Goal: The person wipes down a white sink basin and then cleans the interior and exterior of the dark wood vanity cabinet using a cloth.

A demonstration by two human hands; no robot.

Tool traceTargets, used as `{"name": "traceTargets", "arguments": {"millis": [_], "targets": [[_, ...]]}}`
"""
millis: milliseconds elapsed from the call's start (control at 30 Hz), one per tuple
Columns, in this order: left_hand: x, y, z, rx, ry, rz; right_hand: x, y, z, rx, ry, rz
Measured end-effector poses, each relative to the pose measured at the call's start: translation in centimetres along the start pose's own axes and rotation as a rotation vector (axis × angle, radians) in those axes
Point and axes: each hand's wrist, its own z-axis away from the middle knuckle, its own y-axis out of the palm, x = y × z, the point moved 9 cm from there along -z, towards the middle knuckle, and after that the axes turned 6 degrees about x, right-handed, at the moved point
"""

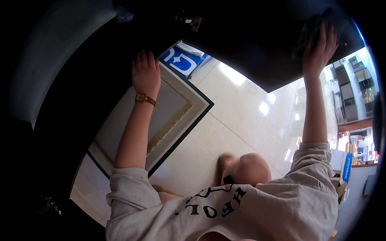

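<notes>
My left hand point(146, 76), with a brown-strapped gold watch point(145, 99) at its wrist, rests with straight fingers on the dark edge of a cabinet-like panel point(112, 56). It holds nothing. Up at the far right, my right hand point(320, 50) presses a dark crumpled cloth point(302, 39) against another dark panel point(257, 52). Its fingers lie over the cloth, part of which is lost in shadow. A metal hinge point(195, 23) shows at the top, between the two dark panels.
A pale recessed panel with a black-edged frame point(209, 105) lies below my left arm. Beside it stands a blue and white box point(183, 62). Shiny beige tiles point(229, 128) cover the floor. At the right are shelves point(354, 88) and a blue-white carton point(341, 164).
</notes>
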Motion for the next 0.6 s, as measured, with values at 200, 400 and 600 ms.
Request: {"name": "traceTargets", "arguments": {"millis": [200, 400, 600], "targets": [[0.1, 0.1, -0.7, 0.098, -0.053, 0.198, 8.2, 7.4, 9.0, 0.756, -0.168, 0.109], [0.7, 0.4, -0.4, 0.095, -0.043, 0.210, 4.8, 5.1, 16.5, 0.959, -0.303, 0.080], [0.2, 0.8, -0.4, 0.112, -0.053, 0.204, -9.5, -5.2, -0.3, 0.101, -0.188, 0.127]]}}
